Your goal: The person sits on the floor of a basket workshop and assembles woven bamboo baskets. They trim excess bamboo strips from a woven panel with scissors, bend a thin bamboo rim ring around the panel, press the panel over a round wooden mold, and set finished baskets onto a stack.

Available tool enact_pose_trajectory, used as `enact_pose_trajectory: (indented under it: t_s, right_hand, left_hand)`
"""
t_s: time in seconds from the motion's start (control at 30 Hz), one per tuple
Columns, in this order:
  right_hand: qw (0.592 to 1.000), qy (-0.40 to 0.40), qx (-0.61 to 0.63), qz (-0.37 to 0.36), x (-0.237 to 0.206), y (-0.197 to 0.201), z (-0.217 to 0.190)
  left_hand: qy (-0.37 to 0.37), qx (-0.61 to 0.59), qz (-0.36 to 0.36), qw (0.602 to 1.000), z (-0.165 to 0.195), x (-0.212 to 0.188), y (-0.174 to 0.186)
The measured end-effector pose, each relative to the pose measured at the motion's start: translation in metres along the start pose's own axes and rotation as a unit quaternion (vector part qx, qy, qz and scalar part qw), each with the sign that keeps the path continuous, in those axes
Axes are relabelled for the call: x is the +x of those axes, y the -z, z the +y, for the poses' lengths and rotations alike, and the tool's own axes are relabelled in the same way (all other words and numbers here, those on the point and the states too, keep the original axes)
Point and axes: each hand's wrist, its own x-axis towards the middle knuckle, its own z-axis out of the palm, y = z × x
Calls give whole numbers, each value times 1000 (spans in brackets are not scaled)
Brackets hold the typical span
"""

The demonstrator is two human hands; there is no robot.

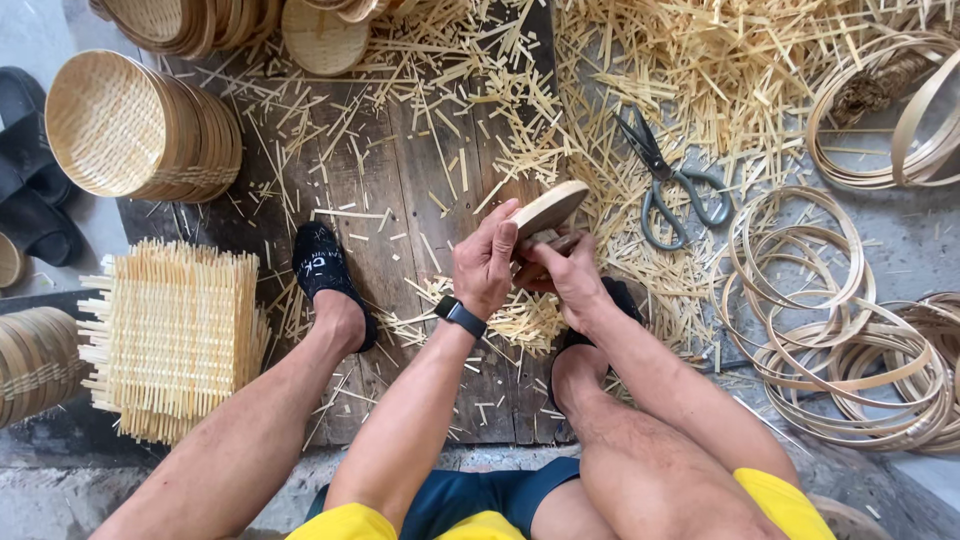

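Head view, looking down past the person's knees to a dark wooden board (pixel 400 190) on the floor.

Left hand (pixel 487 262): fingers curled closed over the near edge of a small round woven bamboo tray (pixel 548 207). A black smartwatch (pixel 460 316) sits on that wrist.

Right hand (pixel 568 272): closed as well, gripping the same tray from the underside, thumb tucked in toward the left hand. The two hands touch each other.

Tray: held in the air above the board, tilted on edge so that its pale rim faces the camera. It sits between the person's feet, just left of the scissors. What the fingertips pinch beneath the tray cannot be made out.

Surroundings:
- Grey-handled scissors (pixel 668 190) lie to the right of the hands, on a thick litter of bamboo offcuts (pixel 720 80).
- Loose bamboo hoops (pixel 850 330) lie piled at right, well apart from the hands.
- A stack of square woven mats (pixel 175 335) with untrimmed ends stands at left, beside the left leg.
- A stack of finished round baskets (pixel 140 125) lies on its side at upper left.
- Left foot in a black slipper (pixel 325 268) rests on the board; the right foot is partly hidden under the right forearm.
- Black sandals (pixel 25 170) lie at the far left edge.
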Motion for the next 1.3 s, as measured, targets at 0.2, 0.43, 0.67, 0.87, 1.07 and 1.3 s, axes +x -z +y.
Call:
enact_pose_trajectory:
  t_s: [0.2,0.43,0.67,0.87,1.07,1.3]
  right_hand:
    - [994,-28,10,-106,-1,19,-10]
    - [966,-13,164,-201,-24,85,14]
    - [919,7,266,-289,-21,132,89]
    - [949,-10,235,-211,-10,133,110]
    - [912,-24,319,-257,1,136,110]
    - [922,-25,314,-226,11,134,106]
  left_hand:
    - [36,-53,-13,998,-40,33,10]
    - [283,85,65,953,-123,79,91]
    - [-86,345,216,909,-118,76,73]
    - [-137,449,-17,883,-95,34,-19]
    - [-179,430,-110,878,-102,29,38]
    - [-353,401,-13,846,-65,100,243]
